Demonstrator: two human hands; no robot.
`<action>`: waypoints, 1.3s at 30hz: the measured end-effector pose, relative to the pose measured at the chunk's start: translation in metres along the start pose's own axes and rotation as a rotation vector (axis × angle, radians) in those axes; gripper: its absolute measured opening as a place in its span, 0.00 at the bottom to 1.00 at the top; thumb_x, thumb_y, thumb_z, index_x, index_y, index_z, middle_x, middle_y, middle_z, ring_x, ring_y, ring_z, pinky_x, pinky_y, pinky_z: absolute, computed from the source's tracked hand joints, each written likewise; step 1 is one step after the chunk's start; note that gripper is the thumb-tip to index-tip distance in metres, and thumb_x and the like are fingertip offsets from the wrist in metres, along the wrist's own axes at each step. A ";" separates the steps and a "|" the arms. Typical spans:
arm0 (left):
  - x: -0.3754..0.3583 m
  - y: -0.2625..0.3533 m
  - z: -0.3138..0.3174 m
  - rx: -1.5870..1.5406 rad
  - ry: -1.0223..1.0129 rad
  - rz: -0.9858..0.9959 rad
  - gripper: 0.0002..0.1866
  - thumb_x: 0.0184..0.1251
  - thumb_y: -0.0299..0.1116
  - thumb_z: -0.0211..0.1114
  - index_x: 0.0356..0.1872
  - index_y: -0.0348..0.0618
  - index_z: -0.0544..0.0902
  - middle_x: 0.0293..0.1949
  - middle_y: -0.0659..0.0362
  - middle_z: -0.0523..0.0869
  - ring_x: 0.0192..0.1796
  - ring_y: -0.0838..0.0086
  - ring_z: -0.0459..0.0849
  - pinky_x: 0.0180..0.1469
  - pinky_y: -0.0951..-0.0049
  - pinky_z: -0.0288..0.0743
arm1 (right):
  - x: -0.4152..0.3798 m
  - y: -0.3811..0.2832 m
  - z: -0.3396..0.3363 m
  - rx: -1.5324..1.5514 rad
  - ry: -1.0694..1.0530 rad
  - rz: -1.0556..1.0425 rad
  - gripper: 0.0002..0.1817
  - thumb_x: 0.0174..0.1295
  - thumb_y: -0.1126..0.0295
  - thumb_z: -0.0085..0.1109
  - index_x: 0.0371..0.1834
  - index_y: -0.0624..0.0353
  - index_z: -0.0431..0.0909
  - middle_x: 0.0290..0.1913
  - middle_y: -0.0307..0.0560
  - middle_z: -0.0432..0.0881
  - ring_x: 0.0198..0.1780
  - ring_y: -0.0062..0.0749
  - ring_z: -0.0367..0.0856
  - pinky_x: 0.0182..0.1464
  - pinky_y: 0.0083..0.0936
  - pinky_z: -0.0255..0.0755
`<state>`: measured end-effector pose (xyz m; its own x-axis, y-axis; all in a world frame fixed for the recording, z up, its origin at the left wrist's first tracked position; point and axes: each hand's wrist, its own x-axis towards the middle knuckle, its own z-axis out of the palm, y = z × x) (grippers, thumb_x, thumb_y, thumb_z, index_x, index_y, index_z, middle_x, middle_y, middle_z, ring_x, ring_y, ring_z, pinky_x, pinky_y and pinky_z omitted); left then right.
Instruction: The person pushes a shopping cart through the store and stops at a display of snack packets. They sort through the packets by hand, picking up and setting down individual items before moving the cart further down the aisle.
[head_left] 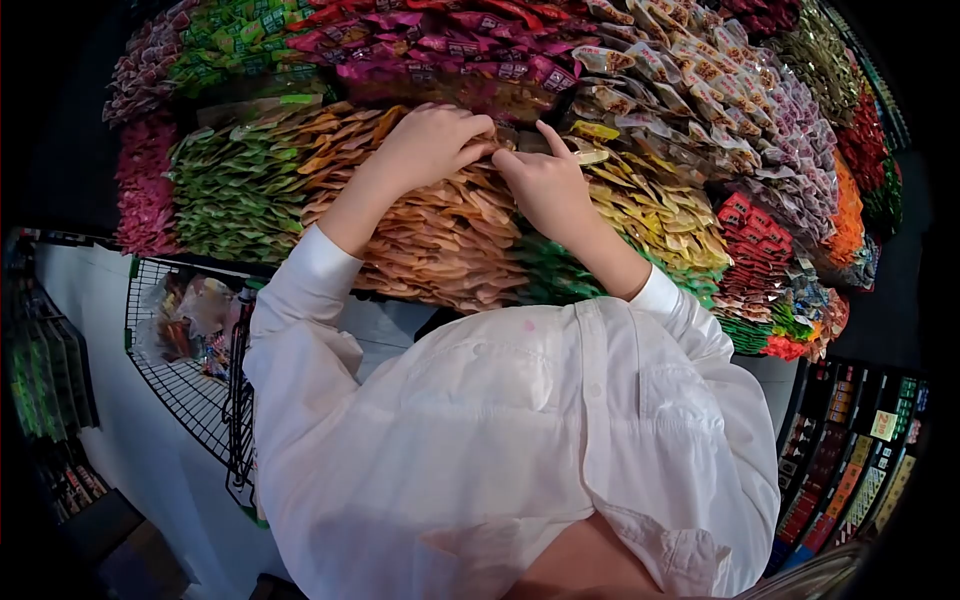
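Note:
My left hand is at the back of a heap of orange-brown snack packets, its fingers bent downward. The fingertips touch dark wrapping between the hands, and whether they grip anything is hidden. Beside it, my right hand has its thumb toward the left hand and its index finger stretched out, apart from each other. Right of that hand lie yellow packets, and one pale yellow packet is close to its knuckles. Magenta packets are piled just beyond both hands.
Green packets fill the left section, with pink ones at its edge. White printed packets and red packets lie to the right. A wire shopping cart holding bagged goods stands at left. Stocked shelves are at lower right.

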<state>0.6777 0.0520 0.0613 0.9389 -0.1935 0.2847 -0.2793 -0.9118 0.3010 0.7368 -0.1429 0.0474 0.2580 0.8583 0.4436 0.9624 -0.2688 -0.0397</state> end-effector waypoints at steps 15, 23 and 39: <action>-0.002 -0.002 -0.014 -0.084 -0.006 -0.030 0.16 0.70 0.41 0.54 0.48 0.42 0.82 0.37 0.51 0.86 0.42 0.54 0.82 0.50 0.61 0.73 | -0.005 -0.011 -0.004 -0.059 -0.130 0.004 0.12 0.51 0.75 0.56 0.41 0.57 0.80 0.28 0.39 0.81 0.33 0.32 0.83 0.70 0.47 0.58; 0.009 0.007 -0.018 -0.021 -0.036 -0.009 0.17 0.70 0.41 0.54 0.47 0.39 0.82 0.45 0.49 0.84 0.49 0.54 0.80 0.52 0.61 0.73 | -0.018 0.002 -0.053 0.051 0.271 0.008 0.11 0.53 0.71 0.65 0.41 0.56 0.82 0.38 0.40 0.84 0.42 0.33 0.83 0.65 0.45 0.64; 0.047 0.069 0.021 -0.019 -0.049 0.110 0.12 0.62 0.31 0.62 0.45 0.39 0.82 0.38 0.51 0.85 0.43 0.56 0.82 0.46 0.60 0.75 | -0.087 0.063 -0.097 0.204 0.404 0.246 0.11 0.55 0.77 0.61 0.43 0.62 0.81 0.42 0.50 0.83 0.48 0.46 0.80 0.51 0.37 0.74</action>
<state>0.7068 -0.0277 0.0766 0.9109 -0.3104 0.2721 -0.3847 -0.8772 0.2873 0.7672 -0.2771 0.0935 0.4640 0.5322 0.7082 0.8849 -0.3156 -0.3426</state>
